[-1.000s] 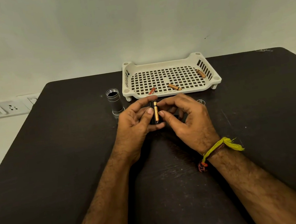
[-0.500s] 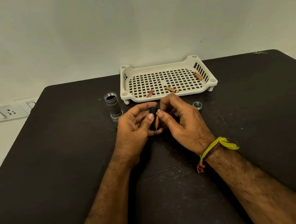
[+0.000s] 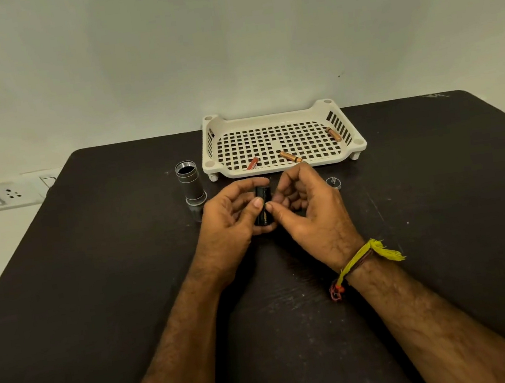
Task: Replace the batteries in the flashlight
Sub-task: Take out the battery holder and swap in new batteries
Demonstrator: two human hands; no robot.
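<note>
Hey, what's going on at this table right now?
A person is swapping flashlight batteries. Both hands, left hand and right hand, hold a black battery holder above the dark table. The flashlight body stands upright and open to the left, its end cap lies to the right, and three batteries lie in the white tray behind.

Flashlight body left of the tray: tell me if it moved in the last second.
No. The flashlight body keeps its upright spot off the front-left corner of the tray; only the view shifted.
</note>
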